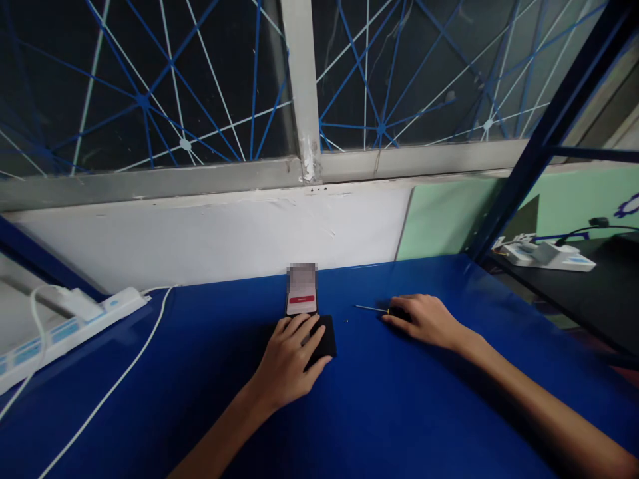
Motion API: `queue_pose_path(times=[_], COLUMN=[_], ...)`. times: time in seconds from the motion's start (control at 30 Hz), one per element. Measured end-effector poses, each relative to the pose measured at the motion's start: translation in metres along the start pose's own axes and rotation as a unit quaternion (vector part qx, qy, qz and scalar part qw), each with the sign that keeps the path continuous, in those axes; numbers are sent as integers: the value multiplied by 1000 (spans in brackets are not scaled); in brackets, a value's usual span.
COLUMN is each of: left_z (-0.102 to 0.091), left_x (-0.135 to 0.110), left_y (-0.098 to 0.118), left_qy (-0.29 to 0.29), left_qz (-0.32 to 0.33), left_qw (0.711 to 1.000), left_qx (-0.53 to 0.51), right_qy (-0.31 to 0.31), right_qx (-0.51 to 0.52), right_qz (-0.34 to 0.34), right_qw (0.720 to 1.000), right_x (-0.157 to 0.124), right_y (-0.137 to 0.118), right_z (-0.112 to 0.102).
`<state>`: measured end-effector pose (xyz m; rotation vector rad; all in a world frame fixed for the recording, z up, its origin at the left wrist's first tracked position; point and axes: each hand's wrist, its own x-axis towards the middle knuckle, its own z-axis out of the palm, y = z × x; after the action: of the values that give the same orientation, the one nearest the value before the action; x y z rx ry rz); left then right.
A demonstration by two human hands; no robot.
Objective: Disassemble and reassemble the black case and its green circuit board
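My left hand (289,362) grips a flat black square object (327,336) on the blue table, fingers over its far side and thumb at its near edge. What kind of object it is I cannot tell. Just beyond my left fingers is a phone (302,303), its screen lit and partly blurred, with a red button showing. In my right hand (424,319), resting on the table, is a small screwdriver (372,309), its thin shaft pointing left and its dark handle mostly hidden by my fingers. Tiny bits (346,321), perhaps screws, lie between the two hands.
A white power strip (114,303) with a plug and white cable (130,369) lies at the left of the blue table (399,412). Behind stand a white wall panel and windows. A blue frame post (532,153) rises at right, beside another power strip (549,256).
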<state>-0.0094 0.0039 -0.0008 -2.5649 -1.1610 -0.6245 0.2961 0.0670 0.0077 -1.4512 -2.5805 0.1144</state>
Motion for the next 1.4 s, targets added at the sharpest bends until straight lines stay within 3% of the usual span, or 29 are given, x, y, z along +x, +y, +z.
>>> queue_pose_path(times=[0.2, 0.33, 0.53, 0.7, 0.8, 0.9, 1.17, 1.4], left_z=[8, 4, -24, -38, -32, -23, -25, -30], left_x=[-1, 1, 1, -23, -38, -46, -48, -48], left_y=[14, 16, -8, -26, -26, -20, -15, -16], left_qy=[8, 6, 16, 51, 41, 8, -19, -67], left_qz=[10, 5, 8, 14, -1, -30, -42, -78], left_qw=[1000, 1000, 1000, 996, 995, 996, 998, 994], left_qx=[21, 4, 9, 73, 86, 80, 47, 28], right_qy=[17, 21, 57, 131, 119, 84, 36, 40], right_qx=[14, 7, -36, -8, 15, 15, 49, 55], right_qz=[13, 10, -5, -94, -180, -226, -224, -208], right_qw=[1000, 1000, 998, 987, 976, 970, 973, 976], right_x=[2, 2, -1, -5, -6, -6, -11, -14], right_y=[4, 5, 1, -36, -67, -85, -82, -84], right_z=[8, 12, 8, 2, 6, 15, 20, 25])
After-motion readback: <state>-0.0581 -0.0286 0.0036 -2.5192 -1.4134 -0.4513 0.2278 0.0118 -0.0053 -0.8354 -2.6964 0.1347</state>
